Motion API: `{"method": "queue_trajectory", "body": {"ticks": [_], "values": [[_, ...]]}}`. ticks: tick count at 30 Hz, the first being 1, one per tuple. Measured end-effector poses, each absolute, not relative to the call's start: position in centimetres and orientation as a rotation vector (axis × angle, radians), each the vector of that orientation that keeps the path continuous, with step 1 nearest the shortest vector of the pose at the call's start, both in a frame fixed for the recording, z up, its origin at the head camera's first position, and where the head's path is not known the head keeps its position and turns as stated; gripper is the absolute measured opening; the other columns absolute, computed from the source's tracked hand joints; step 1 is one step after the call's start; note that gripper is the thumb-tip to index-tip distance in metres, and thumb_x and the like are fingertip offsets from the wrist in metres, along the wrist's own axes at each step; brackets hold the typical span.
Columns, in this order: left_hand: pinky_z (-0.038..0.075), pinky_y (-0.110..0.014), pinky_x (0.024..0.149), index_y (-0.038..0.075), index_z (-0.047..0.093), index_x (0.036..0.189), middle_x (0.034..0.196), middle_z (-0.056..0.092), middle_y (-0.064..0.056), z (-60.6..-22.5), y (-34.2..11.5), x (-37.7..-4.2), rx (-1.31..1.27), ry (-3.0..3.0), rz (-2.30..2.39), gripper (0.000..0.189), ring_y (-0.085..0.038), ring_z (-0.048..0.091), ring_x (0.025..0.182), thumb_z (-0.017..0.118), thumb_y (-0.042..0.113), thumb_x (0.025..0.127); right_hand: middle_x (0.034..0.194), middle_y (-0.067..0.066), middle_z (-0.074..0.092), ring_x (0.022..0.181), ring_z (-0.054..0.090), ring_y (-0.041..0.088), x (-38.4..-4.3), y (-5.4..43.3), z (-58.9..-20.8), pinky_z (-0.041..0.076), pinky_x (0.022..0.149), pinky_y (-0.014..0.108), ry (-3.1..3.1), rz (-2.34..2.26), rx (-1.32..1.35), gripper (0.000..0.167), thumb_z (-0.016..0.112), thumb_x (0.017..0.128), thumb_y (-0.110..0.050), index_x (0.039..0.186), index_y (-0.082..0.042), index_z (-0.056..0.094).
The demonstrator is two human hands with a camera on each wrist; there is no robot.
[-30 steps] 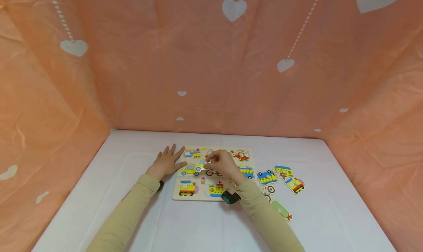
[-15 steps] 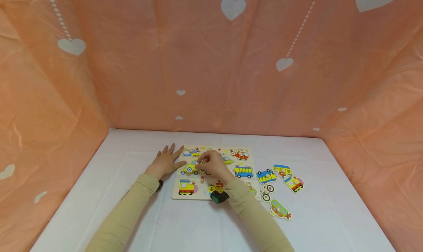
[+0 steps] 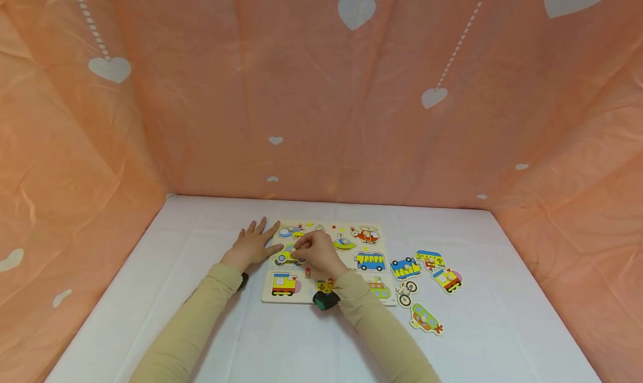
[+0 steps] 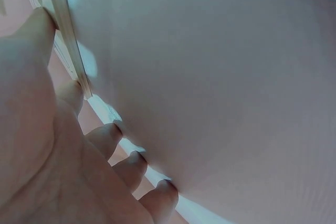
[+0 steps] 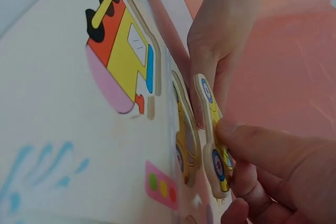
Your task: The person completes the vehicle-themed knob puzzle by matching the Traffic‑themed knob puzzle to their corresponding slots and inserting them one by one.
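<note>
My right hand (image 3: 321, 254) pinches a yellow car puzzle piece (image 5: 208, 129) between thumb and fingers. The piece stands on edge in the right wrist view, slightly apart from the board and beside the printed car's recess (image 5: 185, 135). Below it lies the wooden puzzle board (image 3: 306, 302), printed with vehicles. My left hand (image 3: 248, 248) lies at the board's left edge with its fingers spread. In the left wrist view, the thumb and a finger (image 4: 71, 95) touch that edge, and the other fingertips rest on the table.
Right of the board lie loose pieces: a bus (image 3: 406, 269), a bicycle (image 3: 404, 293), a train (image 3: 446, 281), a submarine (image 3: 426, 319) and a boat (image 3: 430, 259). Plane (image 3: 291, 231), UFO (image 3: 344, 242) and helicopter (image 3: 365, 235) sit on the board. White cloth covers the table (image 3: 281, 344).
My right hand has moved left with the car piece and lowered it toward the printed car on the board. The left hand has stayed at the board's left edge.
</note>
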State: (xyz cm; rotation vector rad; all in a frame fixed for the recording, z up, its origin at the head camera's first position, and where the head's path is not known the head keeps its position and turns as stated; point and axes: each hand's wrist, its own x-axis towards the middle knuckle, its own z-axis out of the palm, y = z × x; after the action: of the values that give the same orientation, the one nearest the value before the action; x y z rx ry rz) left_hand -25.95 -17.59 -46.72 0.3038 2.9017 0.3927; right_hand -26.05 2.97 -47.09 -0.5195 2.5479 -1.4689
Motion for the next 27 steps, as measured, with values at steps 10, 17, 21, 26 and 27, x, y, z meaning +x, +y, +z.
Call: {"method": "queue_trajectory", "body": {"ticks": [10, 17, 21, 26, 27], "values": [[0.014, -0.066, 0.107, 0.014, 0.027, 0.152, 0.154, 0.015, -0.028, -46.5, -17.5, -25.8, 0.318, 2.91, 0.392, 0.069, -0.051, 0.012, 0.138, 0.053, 0.044, 0.096, 0.066, -0.001, 0.06, 0.058, 0.051, 0.008, -25.9, 2.3, -47.4, 0.042, 0.05, 0.02, 2.521, -1.516, -0.461, 0.011, 0.082, 0.075, -0.01, 0.078, -0.008, 0.073], [0.014, -0.066, 0.107, 0.015, 0.026, 0.152, 0.154, 0.014, -0.028, -46.4, -17.5, -25.7, 0.315, 2.91, 0.377, 0.069, -0.051, 0.012, 0.138, 0.052, 0.045, 0.097, 0.063, -0.002, 0.058, 0.055, 0.049, 0.007, -25.9, 1.9, -47.7, 0.039, 0.047, 0.019, 2.492, -1.544, -0.423, 0.011, 0.083, 0.073, -0.008, 0.076, -0.008, 0.072], [0.013, -0.066, 0.107, 0.014, 0.026, 0.152, 0.154, 0.014, -0.028, -46.3, -17.4, -25.7, 0.309, 2.906, 0.382, 0.069, -0.051, 0.011, 0.138, 0.052, 0.045, 0.097, 0.062, -0.001, 0.059, 0.052, 0.048, 0.008, -25.8, 1.8, -47.6, 0.038, 0.045, 0.02, 2.497, -1.522, -0.432, 0.011, 0.083, 0.074, -0.008, 0.076, -0.007, 0.072], [0.012, -0.066, 0.107, 0.014, 0.026, 0.152, 0.154, 0.013, -0.028, -46.1, -17.4, -25.6, 0.301, 2.903, 0.387, 0.069, -0.051, 0.01, 0.138, 0.051, 0.046, 0.096, 0.062, -0.001, 0.058, 0.053, 0.048, 0.008, -25.8, 1.8, -47.6, 0.038, 0.046, 0.02, 2.496, -1.509, -0.438, 0.012, 0.082, 0.074, -0.009, 0.075, -0.008, 0.071], [0.012, -0.066, 0.107, 0.014, 0.026, 0.152, 0.154, 0.013, -0.028, -46.1, -17.3, -25.6, 0.3, 2.901, 0.389, 0.069, -0.051, 0.01, 0.138, 0.051, 0.046, 0.096, 0.061, -0.001, 0.058, 0.053, 0.048, 0.008, -25.8, 1.8, -47.6, 0.038, 0.046, 0.02, 2.498, -1.506, -0.443, 0.012, 0.082, 0.074, -0.009, 0.075, -0.008, 0.07]]}}
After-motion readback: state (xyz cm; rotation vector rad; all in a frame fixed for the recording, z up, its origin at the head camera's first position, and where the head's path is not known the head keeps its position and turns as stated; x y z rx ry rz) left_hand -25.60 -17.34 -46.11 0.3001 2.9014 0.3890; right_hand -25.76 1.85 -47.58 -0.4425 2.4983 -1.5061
